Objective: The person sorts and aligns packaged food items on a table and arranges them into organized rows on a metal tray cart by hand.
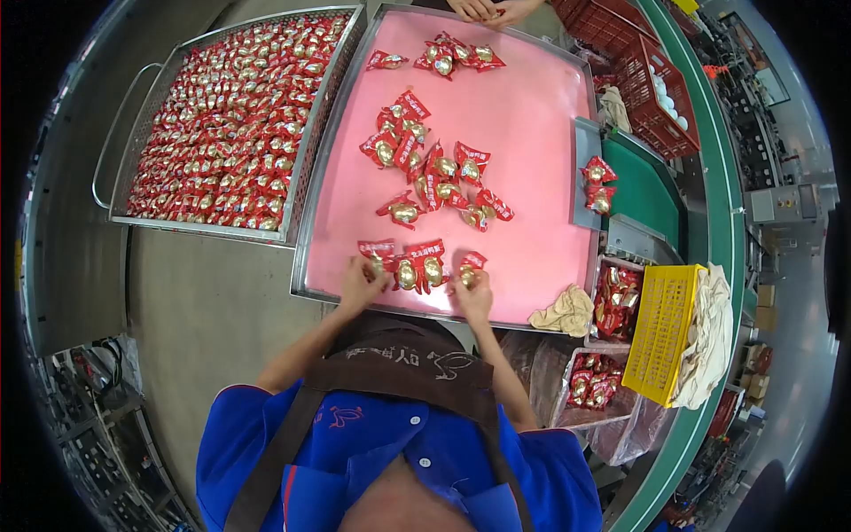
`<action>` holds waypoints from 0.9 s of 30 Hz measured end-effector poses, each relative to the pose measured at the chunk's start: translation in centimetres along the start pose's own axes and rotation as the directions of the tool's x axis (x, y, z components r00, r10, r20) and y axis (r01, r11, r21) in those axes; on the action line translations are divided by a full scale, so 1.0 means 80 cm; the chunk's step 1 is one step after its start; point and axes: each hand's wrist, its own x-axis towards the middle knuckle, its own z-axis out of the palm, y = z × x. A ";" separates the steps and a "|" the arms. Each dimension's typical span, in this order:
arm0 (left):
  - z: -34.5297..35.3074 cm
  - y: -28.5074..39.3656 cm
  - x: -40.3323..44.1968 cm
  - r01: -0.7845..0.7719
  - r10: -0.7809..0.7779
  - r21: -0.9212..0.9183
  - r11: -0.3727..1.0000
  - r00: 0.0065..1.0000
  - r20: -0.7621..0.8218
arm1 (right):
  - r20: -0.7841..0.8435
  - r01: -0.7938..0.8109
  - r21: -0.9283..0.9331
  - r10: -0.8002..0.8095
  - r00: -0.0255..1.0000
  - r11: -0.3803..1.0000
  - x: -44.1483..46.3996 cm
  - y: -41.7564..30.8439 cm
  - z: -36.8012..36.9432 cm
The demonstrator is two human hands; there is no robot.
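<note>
A broad pink counter [532,97] with a metal rim spreads in front of the person. Left of the counter, level with its farther part, a big metal tray [322,133] is packed with rows of red-and-gold wrapped packets. Past the counter's right edge lies a green surface [643,182] with grey metal sides. Farther along, right of the counter, a red crate [640,97] holds white round objects. Beyond the counter's near right corner a yellow basket [659,324] stands tilted, a white cloth [705,337] draped over its side. Between that basket and the counter, two bins hold more red packets. A tan cloth [565,312] lies crumpled on the counter's near right corner.

A loose group of packets [434,177] covers the counter's middle, and a smaller cluster [456,55] sits toward its far edge, where a co-worker's hands [486,11] are. At the counter's near edge, the left hand [363,282] grasps the left packet [377,251], though blur obscures the exact grip; the right hand [472,291] pinches the right packet [471,263]. Between them, a touching pair of packets [418,268] rests on the counter near its edge.
</note>
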 end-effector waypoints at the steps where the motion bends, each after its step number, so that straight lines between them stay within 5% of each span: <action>1: 0.012 0.000 -0.001 -0.057 0.056 0.035 0.998 0.997 0.045 | -0.023 0.048 -0.059 -0.050 0.998 0.997 -0.004 -0.011 0.016; 3: 0.024 -0.004 0.010 -0.111 0.105 0.103 0.989 0.993 0.057 | 0.063 0.147 -0.143 -0.139 0.988 0.979 0.001 -0.025 0.031; 6: -0.002 0.021 0.016 -0.183 0.161 0.255 0.950 0.981 0.105 | 0.307 0.082 -0.423 0.058 0.950 0.902 0.041 -0.069 -0.028; 10: -0.021 0.075 0.072 -0.327 0.302 0.245 0.913 0.944 0.133 | 0.119 0.225 -0.399 -0.193 0.974 0.889 0.100 -0.100 -0.050; 12: 0.004 0.115 0.107 -0.557 0.558 0.298 0.775 0.825 0.093 | -0.122 0.421 -0.409 -0.506 0.854 0.809 0.135 -0.096 -0.023; 15: 0.042 0.100 0.160 -0.531 0.618 0.567 0.629 0.785 0.049 | -0.035 0.407 -0.441 -0.468 0.883 0.800 0.166 -0.078 0.004; 17: 0.051 0.076 0.187 -0.433 0.462 0.549 0.715 0.882 0.095 | 0.008 0.367 -0.325 -0.386 0.923 0.872 0.166 -0.075 -0.006; 19: 0.036 0.065 0.181 -0.429 0.389 0.517 0.741 0.901 0.189 | 0.177 0.111 0.025 -0.114 0.978 0.993 0.154 -0.059 -0.028; 21: 0.008 0.046 0.158 -0.549 0.590 0.390 0.739 0.807 0.015 | 0.129 0.003 0.308 -0.045 0.991 0.951 0.115 -0.016 -0.045; 23: -0.033 0.039 0.114 -0.535 0.568 0.325 0.780 0.823 -0.009 | 0.119 -0.094 0.409 0.049 0.992 0.908 0.083 0.041 -0.060; 25: -0.056 0.047 0.054 -0.474 0.493 0.254 0.843 0.870 -0.012 | -0.015 -0.123 0.024 0.123 0.992 0.992 0.065 0.096 -0.065; 26: -0.056 0.039 0.034 -0.473 0.491 0.254 0.844 0.871 -0.011 | -0.015 -0.125 0.023 0.125 0.992 0.992 0.054 0.075 -0.072; 27: -0.051 0.025 0.017 -0.510 0.519 0.301 0.806 0.853 0.055 | -0.193 0.083 -0.223 -0.128 0.973 0.971 0.034 0.032 -0.082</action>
